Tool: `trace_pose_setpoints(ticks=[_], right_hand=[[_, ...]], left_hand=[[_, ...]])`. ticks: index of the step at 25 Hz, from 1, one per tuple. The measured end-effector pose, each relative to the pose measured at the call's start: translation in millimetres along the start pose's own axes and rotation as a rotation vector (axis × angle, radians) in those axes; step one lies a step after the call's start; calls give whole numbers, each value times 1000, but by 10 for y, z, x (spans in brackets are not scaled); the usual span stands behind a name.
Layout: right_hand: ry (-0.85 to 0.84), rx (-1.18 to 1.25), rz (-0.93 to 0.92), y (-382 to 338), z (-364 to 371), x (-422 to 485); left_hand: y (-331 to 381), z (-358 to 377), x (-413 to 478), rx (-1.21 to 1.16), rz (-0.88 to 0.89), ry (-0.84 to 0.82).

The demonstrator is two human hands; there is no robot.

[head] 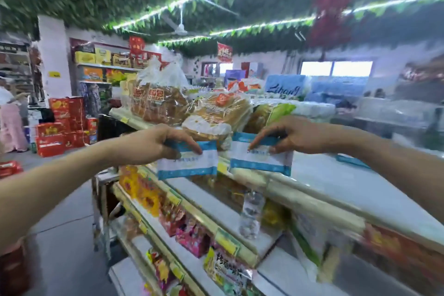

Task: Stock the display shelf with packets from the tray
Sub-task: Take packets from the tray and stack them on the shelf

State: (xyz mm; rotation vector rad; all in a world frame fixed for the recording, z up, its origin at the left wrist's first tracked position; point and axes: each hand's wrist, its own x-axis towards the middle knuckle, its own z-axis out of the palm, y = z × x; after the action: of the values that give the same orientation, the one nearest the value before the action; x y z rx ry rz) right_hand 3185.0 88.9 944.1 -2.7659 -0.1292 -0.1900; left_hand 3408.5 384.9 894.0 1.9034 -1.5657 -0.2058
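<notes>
I hold two white packets with blue borders in front of the display shelf (312,202). My left hand (156,143) pinches the top of the left packet (189,164), which hangs just above the second shelf level. My right hand (290,137) grips the right packet (260,158) at the edge of the shelf's top board. The two packets are side by side, nearly touching. Behind them on the top board lie bagged bread loaves (213,115). No tray is in view.
Lower shelf levels hold colourful snack packets (187,230) and a clear bottle (251,214). Red cartons (62,125) are stacked on the floor at the left, and a person in pink (10,122) stands beyond them. The grey floor aisle (64,235) runs along the left.
</notes>
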Motion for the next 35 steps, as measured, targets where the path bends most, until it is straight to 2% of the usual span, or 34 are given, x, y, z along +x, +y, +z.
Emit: trace_pose_setpoints(ticks=[5,9,13,16,20,23,29,35], right_hand=[[182,-289,256,1212,-965,-721],[105,-392,372,2023,-1033,-1093],[70,-440,402,2546,-985,-1143],[33,-455,384,2686,-972,-1102],[-1,-719,307,2749,-966,-1149],[12,-727,364,2767,-1001,-1250],[243,-563,434,2605,-1218,-1723],[343,-564,515,2338,-1216,-2304]], left_hand=[[474,248,1141,20,93,32],[676,539,1706,187,134,44],[826,846,2147,66,104,-9],[904,996,2411,44,57,-48],[1039,1216,2844,17,120,-110],[1129,1464,3217,-15,162,-169],[1240,2149,3896,58,268,-286],[1354,2506,4219,96,395,-244]])
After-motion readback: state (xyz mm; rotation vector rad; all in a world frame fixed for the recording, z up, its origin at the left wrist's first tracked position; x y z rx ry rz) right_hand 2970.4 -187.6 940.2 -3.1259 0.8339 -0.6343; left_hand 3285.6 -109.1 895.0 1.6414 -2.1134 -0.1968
